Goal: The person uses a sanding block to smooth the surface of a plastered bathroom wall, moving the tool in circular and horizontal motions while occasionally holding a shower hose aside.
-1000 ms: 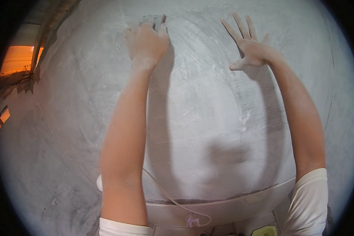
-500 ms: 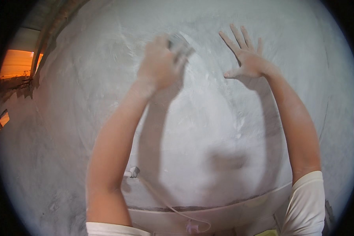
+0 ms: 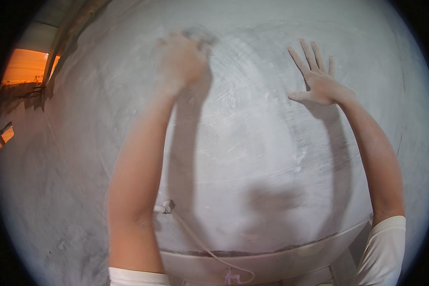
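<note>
My left hand (image 3: pixel 181 62) is raised high against a grey, powdery plastered wall (image 3: pixel 243 143), its outline smeared by motion. In its fingers is a flat dark-grey sanding pad (image 3: pixel 200 34), partly hidden behind the hand and blurred. Pale curved streaks mark the plaster just right of it. To the right, my right hand (image 3: pixel 319 86) lies open on the wall, fingers spread and thumb out to the left, with nothing in it. White dust coats both hands, and the arms cast long shadows down the wall.
Low on the wall, beside my left forearm, a white plug (image 3: pixel 168 206) sticks out with a pale cable (image 3: pixel 195 237) trailing down. A light ledge (image 3: pixel 291 259) crosses the bottom. At the far left is a ragged-edged opening (image 3: pixel 26 66) with orange light beyond.
My left hand has swept up and a little left with the sanding pad. My right hand shows farther right and slightly lower, still spread; the view itself has shifted a little.
</note>
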The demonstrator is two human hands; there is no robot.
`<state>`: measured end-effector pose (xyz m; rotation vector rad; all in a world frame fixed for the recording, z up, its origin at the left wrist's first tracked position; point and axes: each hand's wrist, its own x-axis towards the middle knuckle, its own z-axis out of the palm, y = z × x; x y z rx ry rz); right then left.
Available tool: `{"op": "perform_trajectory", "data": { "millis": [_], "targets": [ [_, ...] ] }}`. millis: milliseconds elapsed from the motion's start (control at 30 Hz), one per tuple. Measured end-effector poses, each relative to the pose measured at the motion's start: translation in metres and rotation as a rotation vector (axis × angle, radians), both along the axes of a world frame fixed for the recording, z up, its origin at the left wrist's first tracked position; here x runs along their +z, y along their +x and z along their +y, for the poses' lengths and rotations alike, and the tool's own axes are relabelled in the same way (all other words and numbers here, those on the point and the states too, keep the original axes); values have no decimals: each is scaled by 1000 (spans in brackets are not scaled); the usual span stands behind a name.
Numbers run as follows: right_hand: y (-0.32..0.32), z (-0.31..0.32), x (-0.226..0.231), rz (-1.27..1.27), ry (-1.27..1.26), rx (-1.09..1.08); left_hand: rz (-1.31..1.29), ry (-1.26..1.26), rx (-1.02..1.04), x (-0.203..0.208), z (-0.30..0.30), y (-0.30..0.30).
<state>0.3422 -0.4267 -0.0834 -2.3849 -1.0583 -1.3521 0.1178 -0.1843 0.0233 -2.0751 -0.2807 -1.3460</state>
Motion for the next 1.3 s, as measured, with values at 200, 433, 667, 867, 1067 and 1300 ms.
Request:
{"op": "perform_trajectory", "data": {
  "millis": [200,433,667,867,1067,1300],
  "targets": [
    [-10,0,1,77,-28,-80,16,220,-50,-41,-8,39],
    [-21,15,19,150,10,-157,-154,-29,-49,10,3,14],
    [26,78,106,-179,689,65,224,279,-169,-37,-3,19],
    [14,102,93,-390,812,-5,-132,110,-140,-19,1,33],
    [1,87,92,-194,780,186,19,393,-225,-25,-1,45],
    [3,90,88,-350,875,183,-65,252,-202,-29,-8,50]
  ]
}}
